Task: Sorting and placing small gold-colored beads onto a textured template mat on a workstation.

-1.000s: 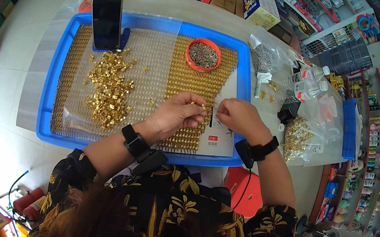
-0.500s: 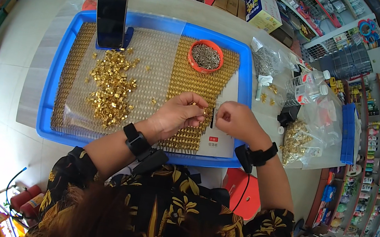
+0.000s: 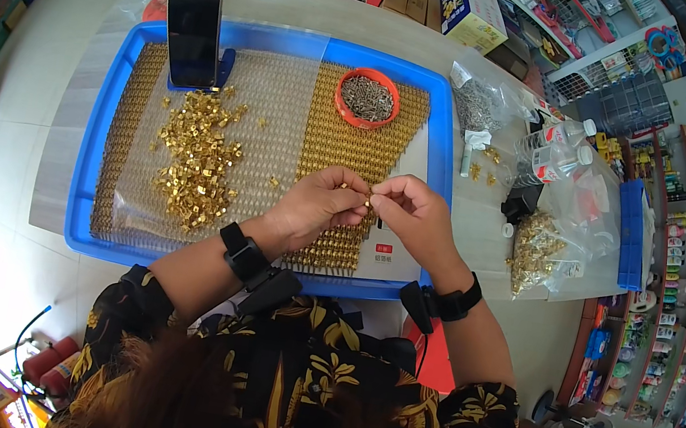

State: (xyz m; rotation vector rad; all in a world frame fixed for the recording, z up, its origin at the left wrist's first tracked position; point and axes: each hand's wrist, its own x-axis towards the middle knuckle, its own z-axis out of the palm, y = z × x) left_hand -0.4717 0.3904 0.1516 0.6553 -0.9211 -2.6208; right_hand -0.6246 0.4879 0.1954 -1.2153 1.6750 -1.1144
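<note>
both hands meet over the middle of the blue tray [image 3: 87, 171] on the worktop [image 3: 40, 73]. left hand [image 3: 319, 206] curled, fingertips pinched on a small gold part [image 3: 367, 203]; right hand [image 3: 412, 214] also pinched, fingertips touching the same part from the right, both nearly closed. under the hands lie rows of gold parts [image 3: 354, 148] packed in the tray's right half. loose pile of gold parts [image 3: 194, 157] sits to the left, well apart from the hands. orange bowl [image 3: 367, 98] of dark small pieces at the far side, phone [image 3: 192, 35] propped upright at far left. clear bags [image 3: 542, 243] with gold parts right of the tray, plastic bottles [image 3: 553, 149] beyond them.
</note>
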